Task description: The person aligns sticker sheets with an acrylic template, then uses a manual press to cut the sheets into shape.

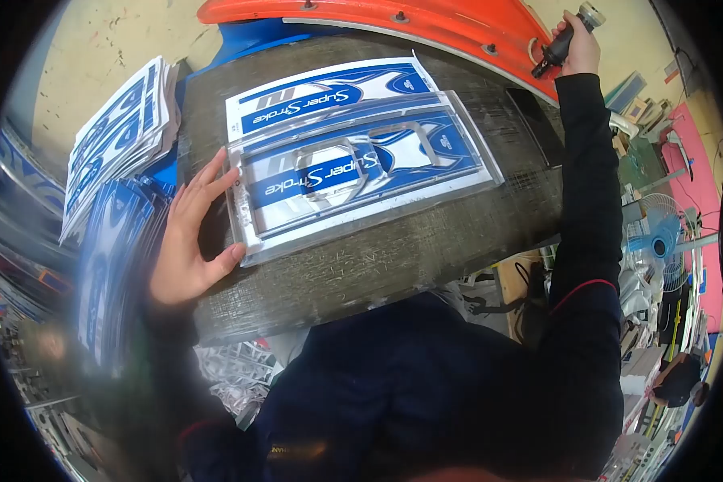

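Note:
A printed blue-and-white "Super Stroke" sheet (297, 95) lies on a worn dark work surface (426, 241). On its lower part rests a clear plate with raised cutting outlines, like a cutting die (369, 173), through which the print shows. My left hand (191, 229) has its fingers spread along the left edge of the die, fingertips and thumb touching it. Up at the right, my right hand (580, 50) is wrapped round a black handle (556, 53) with a silvery knob at its end, beside an orange machine arm (426, 18).
A stack of printed sheets (116, 136) stands at the left, and a pile of blue printed pieces (108, 257) lies in front of it. Whitish scraps (237, 373) lie below the work surface. A dark flat rectangle (535, 124) sits near the right edge. A fan (660, 241) stands farther right.

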A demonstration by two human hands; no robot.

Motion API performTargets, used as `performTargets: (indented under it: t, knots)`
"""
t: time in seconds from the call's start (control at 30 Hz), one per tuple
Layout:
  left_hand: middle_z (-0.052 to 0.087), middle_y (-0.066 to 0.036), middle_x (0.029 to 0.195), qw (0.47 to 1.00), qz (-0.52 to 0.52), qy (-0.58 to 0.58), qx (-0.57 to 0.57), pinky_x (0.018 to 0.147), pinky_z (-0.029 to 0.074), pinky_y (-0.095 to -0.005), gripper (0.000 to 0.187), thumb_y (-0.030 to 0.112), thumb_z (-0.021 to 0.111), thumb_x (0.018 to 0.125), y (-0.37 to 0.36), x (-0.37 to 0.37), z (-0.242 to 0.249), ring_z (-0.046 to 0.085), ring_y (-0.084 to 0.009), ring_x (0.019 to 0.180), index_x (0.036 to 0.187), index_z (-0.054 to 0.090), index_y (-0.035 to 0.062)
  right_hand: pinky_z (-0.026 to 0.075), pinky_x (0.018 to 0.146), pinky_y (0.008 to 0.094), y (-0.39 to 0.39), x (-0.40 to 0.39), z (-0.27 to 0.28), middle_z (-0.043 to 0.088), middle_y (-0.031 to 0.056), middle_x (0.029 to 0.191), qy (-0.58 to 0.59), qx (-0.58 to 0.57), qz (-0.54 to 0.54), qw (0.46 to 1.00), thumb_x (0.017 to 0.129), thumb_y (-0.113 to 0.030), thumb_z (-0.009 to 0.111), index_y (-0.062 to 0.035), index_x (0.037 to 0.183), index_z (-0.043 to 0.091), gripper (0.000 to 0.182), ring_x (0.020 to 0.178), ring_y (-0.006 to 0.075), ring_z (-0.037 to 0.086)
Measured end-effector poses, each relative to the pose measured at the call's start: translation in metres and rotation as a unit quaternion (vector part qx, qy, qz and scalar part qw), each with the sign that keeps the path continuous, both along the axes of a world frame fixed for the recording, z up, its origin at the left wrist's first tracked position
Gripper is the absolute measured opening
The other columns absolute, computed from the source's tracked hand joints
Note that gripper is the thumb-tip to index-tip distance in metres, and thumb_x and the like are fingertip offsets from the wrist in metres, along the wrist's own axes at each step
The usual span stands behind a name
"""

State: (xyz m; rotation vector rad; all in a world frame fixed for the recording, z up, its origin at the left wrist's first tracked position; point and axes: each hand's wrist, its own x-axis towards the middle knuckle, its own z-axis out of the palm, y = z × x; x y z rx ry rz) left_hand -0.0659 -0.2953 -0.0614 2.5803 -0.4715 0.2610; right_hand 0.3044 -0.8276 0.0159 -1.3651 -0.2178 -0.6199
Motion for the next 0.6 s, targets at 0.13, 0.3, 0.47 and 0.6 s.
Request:
performTargets:
  t: [0.13, 0.3, 0.47, 0.6]
  knots:
    - [0.038, -0.025, 0.157, 1.0, -0.02, -0.019, 0.002, 0.115, 0.03, -0.0469, 0.08, 0.053, 0.064, 0.081, 0.001, 0.001, 0.002, 0.044, -0.041, 0.139, 0.141, 0.051, 0.0015, 0.05, 0.061, 0.0297, -0.001, -0.001, -0.002, 0.062, 0.0033, 0.072, 0.015, 0.007, -0.006, 1.0, 0.088, -0.02, 0.072, -0.0058, 0.084, 0.061, 0.019, 0.064, 0.0155, 0.062]
    - [0.039, -0.015, 0.158, 0.999, 0.011, -0.007, -0.037, 0.114, 0.022, -0.0668, 0.075, 0.04, 0.072, 0.076, -0.001, -0.005, 0.0, 0.038, -0.0406, 0.144, 0.143, 0.051, 0.0126, 0.048, 0.067, 0.0278, 0.029, -0.064, 0.001, 0.06, 0.003, 0.076, 0.02, 0.038, 0.059, 0.997, 0.091, -0.014, 0.07, -0.0049, 0.092, 0.058, 0.015, 0.069, 0.0146, 0.058]
    - [0.036, -0.02, 0.158, 0.997, 0.008, -0.012, -0.082, 0.118, 0.022, -0.0587, 0.094, 0.05, 0.075, 0.077, 0.006, -0.004, -0.012, 0.037, -0.0403, 0.145, 0.152, 0.038, 0.0057, 0.046, 0.075, 0.0295, 0.069, -0.142, 0.006, 0.055, 0.0031, 0.081, 0.028, 0.028, 0.157, 0.987, 0.095, -0.014, 0.064, -0.0026, 0.097, 0.056, 0.015, 0.078, 0.0159, 0.055]
    - [0.034, -0.026, 0.157, 0.981, -0.002, -0.022, -0.191, 0.12, 0.024, -0.0465, 0.106, 0.051, 0.076, 0.08, 0.008, -0.001, -0.02, 0.034, -0.0376, 0.147, 0.156, 0.025, -0.0022, 0.046, 0.078, 0.0328, 0.1, -0.194, 0.005, 0.053, 0.0041, 0.087, 0.025, 0.023, 0.245, 0.969, 0.099, -0.016, 0.059, -0.0017, 0.105, 0.055, 0.016, 0.084, 0.016, 0.053]
